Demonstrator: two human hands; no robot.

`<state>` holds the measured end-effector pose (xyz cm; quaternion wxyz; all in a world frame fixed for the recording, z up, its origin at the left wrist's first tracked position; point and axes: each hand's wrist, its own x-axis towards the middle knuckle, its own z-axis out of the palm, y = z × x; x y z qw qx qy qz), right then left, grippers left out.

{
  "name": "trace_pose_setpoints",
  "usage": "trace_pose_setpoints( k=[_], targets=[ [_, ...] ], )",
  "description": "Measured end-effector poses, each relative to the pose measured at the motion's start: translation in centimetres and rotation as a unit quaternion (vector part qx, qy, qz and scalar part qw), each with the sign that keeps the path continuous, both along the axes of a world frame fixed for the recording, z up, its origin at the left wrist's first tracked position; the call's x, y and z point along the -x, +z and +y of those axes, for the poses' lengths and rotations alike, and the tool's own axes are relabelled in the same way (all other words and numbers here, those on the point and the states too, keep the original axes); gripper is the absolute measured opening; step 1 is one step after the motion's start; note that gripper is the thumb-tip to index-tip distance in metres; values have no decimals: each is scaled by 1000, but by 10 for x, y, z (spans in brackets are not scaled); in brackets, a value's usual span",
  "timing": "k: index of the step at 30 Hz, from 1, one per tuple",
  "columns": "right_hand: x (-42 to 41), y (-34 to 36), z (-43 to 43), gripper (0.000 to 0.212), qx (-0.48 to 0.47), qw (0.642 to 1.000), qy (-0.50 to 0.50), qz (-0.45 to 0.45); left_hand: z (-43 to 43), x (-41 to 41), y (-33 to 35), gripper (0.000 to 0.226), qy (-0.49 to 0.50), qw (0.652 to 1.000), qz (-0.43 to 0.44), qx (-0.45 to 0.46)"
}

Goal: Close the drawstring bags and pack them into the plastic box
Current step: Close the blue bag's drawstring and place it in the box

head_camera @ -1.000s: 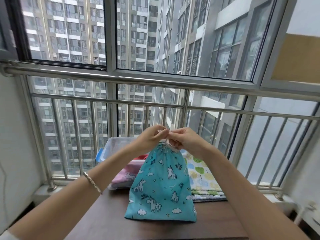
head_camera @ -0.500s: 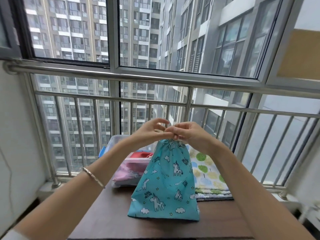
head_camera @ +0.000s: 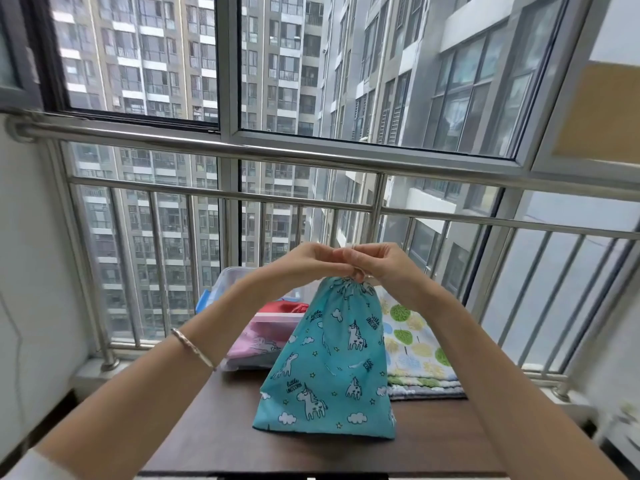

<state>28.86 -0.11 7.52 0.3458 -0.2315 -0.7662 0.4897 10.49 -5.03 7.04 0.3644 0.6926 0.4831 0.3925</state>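
Pinching neck of unicorn bag (head_camera: pixel 329 358) still, L hand (head_camera: pixel 304 263) & R hand (head_camera: pixel 384 265).

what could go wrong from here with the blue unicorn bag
Both the left hand and right hand pinch only the gathered neck of the unicorn bag; a slip could let it loosen. The plastic box behind already holds a pink bag and a red bag bulging near its rim, so fitting this one may be tight.
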Motion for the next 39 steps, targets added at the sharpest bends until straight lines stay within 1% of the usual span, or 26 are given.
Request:
trace_pose_setpoints(
  k=[2,5,7,10,12,14,15,17,20,22,24,25,26,28,30,32,33,34,35,37,39],
  targets=[
    [0,1,0,32,-13,1000,0,-10,2,4,2,28,-9,1000,-2,15],
    [1,1,-1,25,-15,1000,-2,-6,2,4,7,28,6,999,43,31],
    [-1,1,-2,25,-8,1000,3,-1,1,1,10,28,17,997,64,26],
    [-4,3,-1,30,46,998,31,17,-1,1,11,21,49,998,43,-1],
    [-3,3,-2,20,51,998,-8,22,-1,4,10,26,59,998,26,-2],
    [2,2,-4,18,-5,997,-75,1,-1,6,7,33,54,998,16,12],
    [4,1,-5,19,-61,992,-110,-16,-1,5,6,34,51,998,12,19],
    [7,-1,-8,19,-191,967,-159,-49,-1,5,5,29,48,998,11,31],
    [11,-6,-8,16,-336,925,-166,-68,-4,6,9,22,47,997,29,52],
    [12,-5,-8,9,-379,905,-169,-89,-5,5,13,24,52,995,60,52],
    [13,-4,-7,6,-361,910,-171,-109,-7,3,16,24,63,993,88,39],
    [13,-3,-6,9,-329,920,-173,-121,-7,2,17,24,69,992,99,26],
    [13,-3,-5,13,-274,938,-170,-129,-8,2,18,25,74,991,107,11],
    [13,-2,-4,17,-117,978,-132,-108,-11,0,20,26,70,991,114,-8],
    [12,-4,-2,17,15,993,-87,-83,-14,-1,22,23,65,988,140,-16],
    [12,-7,-1,16,92,993,-57,-55,-15,-3,22,16,68,980,182,-31],
    [12,-10,0,16,103,992,-54,-43,-15,-4,23,13,70,976,201,-40],
    [13,-14,0,17,87,994,-63,-34,-15,-5,23,13,74,972,216,-47],
    [14,-16,-1,16,47,995,-82,-28,-15,-5,23,15,80,970,226,-49],
    [14,-17,-4,9,-27,992,-121,-5,-14,-4,23,21,89,971,219,-37],
    [14,-16,-4,12,-41,990,-131,14,-14,-2,23,24,89,975,202,-28]
  ],
)
